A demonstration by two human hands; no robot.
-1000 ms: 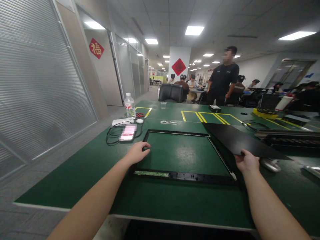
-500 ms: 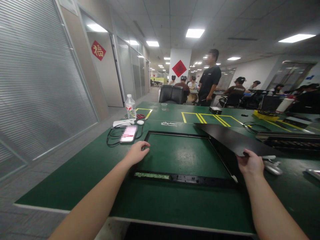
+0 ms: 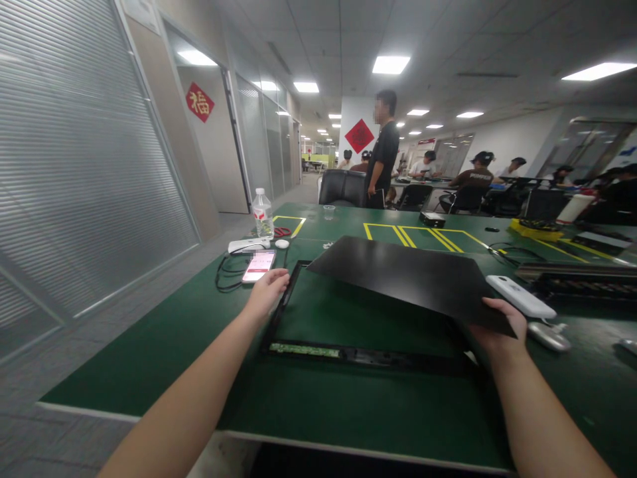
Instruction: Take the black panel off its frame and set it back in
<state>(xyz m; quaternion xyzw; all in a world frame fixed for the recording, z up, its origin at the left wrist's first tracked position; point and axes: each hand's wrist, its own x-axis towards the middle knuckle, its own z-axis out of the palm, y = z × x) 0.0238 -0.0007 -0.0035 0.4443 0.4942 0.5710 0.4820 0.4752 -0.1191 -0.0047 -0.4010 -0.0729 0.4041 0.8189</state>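
My right hand (image 3: 500,325) grips the near right corner of a thin, flat black panel (image 3: 408,269), thumb on top and fingers underneath. Tilted, the panel hangs over the far and right parts of a black rectangular frame (image 3: 398,357) lying on the green table. A green circuit strip (image 3: 304,350) runs along the frame's near side. My left hand (image 3: 267,292) is beside the frame's left side, its fingers half curled and apart with nothing visible in them; whether they touch the frame I cannot tell.
Left of the frame are a phone (image 3: 259,265), a black cable (image 3: 221,279), a water bottle (image 3: 263,214) and red-handled scissors (image 3: 282,232). To the right lie a white device (image 3: 520,297) and a silvery mouse-like object (image 3: 549,337). A person (image 3: 383,149) stands beyond the table.
My right hand has swung the panel leftward and flatter, so it now covers much of the frame's far side. My left hand has shifted slightly left. The standing person has moved left.
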